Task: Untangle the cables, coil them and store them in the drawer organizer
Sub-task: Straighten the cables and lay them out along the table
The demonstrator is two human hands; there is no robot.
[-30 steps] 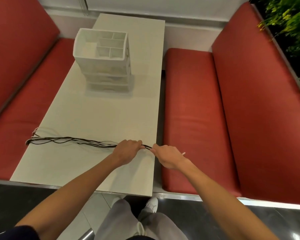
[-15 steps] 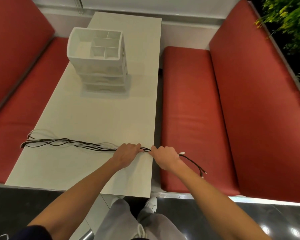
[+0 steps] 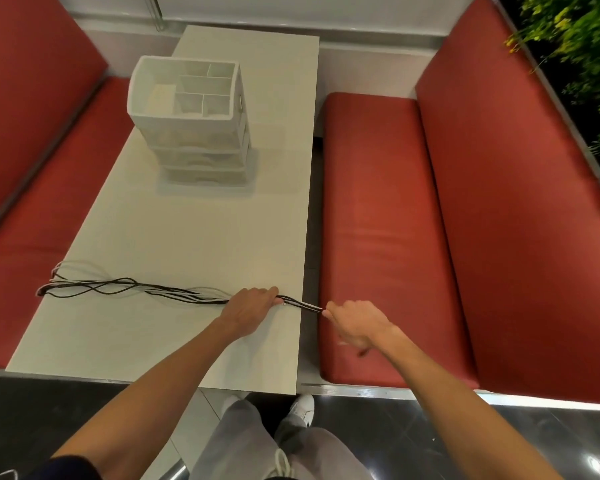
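A bundle of thin black and white cables lies stretched across the near part of the tabletop, running from its left edge to its right edge. At the left end the strands spread into loose loops, and a few plug ends reach the tabletop's rim. Toward the right they draw together into one tight strand.

The left hand rests knuckles up on the tabletop near its right edge, fingers curled over the bundle and gripping it. A short taut length of cable runs from this hand past the tabletop's edge to the right hand. The right hand is held over the gap and the seat of the right bench, clenched, with its fingertips pinching the strand. Something blurred hangs just below this hand; I cannot tell what it is.

The white organizer stands upright on the far half of the tabletop, well apart from the cables. Its open top is split into several compartments, and stacked drawers sit below, all pushed in.

A left bench, also red, flanks the tabletop. Green leaves show at the upper right. Below, grey trousers and white shoes stand on a dark floor.
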